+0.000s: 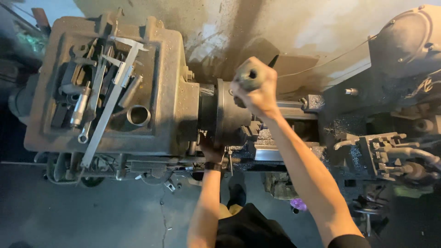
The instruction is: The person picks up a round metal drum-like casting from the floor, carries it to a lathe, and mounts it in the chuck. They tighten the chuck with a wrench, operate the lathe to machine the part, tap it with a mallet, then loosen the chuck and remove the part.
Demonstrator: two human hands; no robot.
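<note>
I look straight down on an old grey metal lathe (170, 128). My right hand (255, 89) is raised above the dark round chuck (227, 117) and is closed around the thick handle of a chuck key (249, 76). My left hand (210, 154) reaches under the near side of the chuck, touching it; its fingers are mostly hidden, and a dark band sits on its wrist. A workpiece in the chuck cannot be made out.
The headstock top (46, 115) is a recessed tray holding a long vernier caliper (110, 98), a micrometer (80, 105), a spanner (89, 117), a short metal tube (138, 115) and other tools. The carriage and tool post (381, 151) lie right. The concrete floor (105, 211) is below.
</note>
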